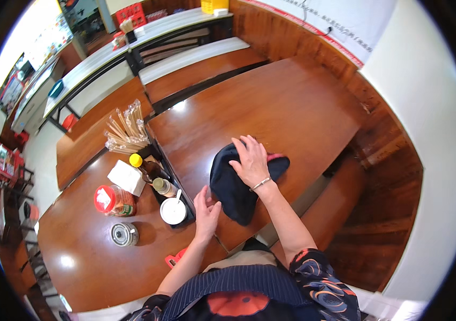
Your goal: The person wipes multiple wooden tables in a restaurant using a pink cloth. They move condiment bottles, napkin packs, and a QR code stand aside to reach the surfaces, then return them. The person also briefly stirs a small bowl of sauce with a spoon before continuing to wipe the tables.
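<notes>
A dark navy cloth [234,188] lies bunched on the brown wooden table [276,100], with a pink edge showing at its right. My right hand [253,160], a bracelet at its wrist, is over the upper part of the cloth with its fingers spread. To the left, my left hand [207,210] is empty, its thumb and fingers apart. Beside it is a black condiment tray [190,212] holding a white bowl [173,211] with a spoon, a shaker jar [164,187], a yellow-capped bottle [148,166] and wrapped chopsticks [125,132].
Left of the tray stand a napkin pack [127,177], a red-lidded jar [115,200] and a glass jar with a metal lid [124,234]. A red object [175,259] is partly hidden by my left forearm. Benches [208,76] and a wooden wall panel [372,192] border the table.
</notes>
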Tool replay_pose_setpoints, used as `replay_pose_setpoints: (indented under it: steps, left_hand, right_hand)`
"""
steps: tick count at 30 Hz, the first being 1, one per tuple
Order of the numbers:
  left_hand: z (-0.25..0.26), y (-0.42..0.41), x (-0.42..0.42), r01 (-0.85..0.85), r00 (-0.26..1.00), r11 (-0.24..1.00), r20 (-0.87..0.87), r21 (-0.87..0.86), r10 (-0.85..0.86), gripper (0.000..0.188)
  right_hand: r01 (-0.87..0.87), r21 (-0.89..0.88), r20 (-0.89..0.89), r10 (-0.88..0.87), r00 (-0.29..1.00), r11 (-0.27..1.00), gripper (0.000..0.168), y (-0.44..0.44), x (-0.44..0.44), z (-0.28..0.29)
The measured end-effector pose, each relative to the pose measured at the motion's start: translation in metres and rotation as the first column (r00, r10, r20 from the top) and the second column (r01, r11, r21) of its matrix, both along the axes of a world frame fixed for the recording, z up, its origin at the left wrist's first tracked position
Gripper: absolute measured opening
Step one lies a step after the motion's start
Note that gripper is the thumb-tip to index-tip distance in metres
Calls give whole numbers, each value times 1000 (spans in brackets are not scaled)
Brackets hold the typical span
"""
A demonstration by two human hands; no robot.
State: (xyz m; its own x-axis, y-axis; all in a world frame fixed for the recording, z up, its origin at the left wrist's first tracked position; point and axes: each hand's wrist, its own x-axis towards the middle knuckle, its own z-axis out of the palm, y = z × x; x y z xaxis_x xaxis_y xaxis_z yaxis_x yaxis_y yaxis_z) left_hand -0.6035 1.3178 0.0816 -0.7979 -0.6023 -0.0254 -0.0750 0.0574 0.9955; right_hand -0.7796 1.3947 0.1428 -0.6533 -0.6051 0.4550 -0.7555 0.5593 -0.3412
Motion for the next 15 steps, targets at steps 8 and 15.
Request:
replay_pose_setpoints:
  steps: [8, 15]
  left_hand:
    - [-76, 42, 0, 68, 900, 700, 346, -711, 264, 57]
    - [-84, 46, -1, 26, 886, 732, 354, -681, 298, 65]
  right_hand:
    - [145, 114, 449, -182, 875, 983, 78, 41, -51, -146]
    - [-564, 350, 421, 412, 808, 748, 72, -36, -2, -117]
